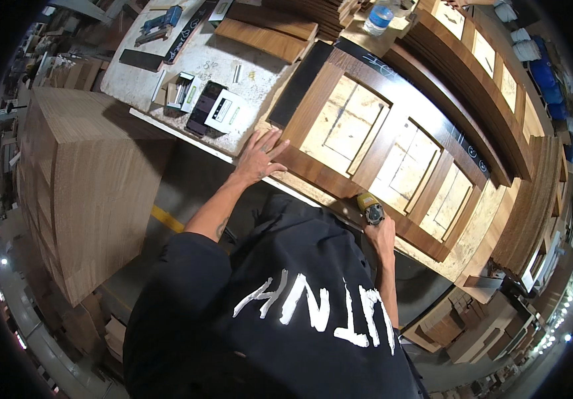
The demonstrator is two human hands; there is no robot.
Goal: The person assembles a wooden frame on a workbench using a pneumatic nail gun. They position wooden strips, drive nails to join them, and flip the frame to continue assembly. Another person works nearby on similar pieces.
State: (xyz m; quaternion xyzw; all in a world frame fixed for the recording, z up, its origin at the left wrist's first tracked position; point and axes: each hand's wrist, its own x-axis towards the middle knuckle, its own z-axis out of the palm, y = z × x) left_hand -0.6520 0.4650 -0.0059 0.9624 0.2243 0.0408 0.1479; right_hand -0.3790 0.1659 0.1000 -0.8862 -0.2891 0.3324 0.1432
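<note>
A dark brown wooden frame [320,179] with three rectangular openings lies flat on the workbench, light board showing through the openings. My left hand [260,158] rests at its near left corner, fingers spread and palm down. In my right hand [381,234] is a yellow and black handheld power tool [370,207], held at the frame's near rail. Its working tip is hidden, so I cannot tell whether it touches the wood. A black strip [301,85] lies along the frame's left end.
Left of the frame are a dark phone-like slab [200,113], a white box [228,111], an opened small box [181,92] and a blue tool [160,25]. A water bottle [378,18] stands beyond. Stacked frames [462,110] lie behind; a large wooden cabinet [100,179] stands left.
</note>
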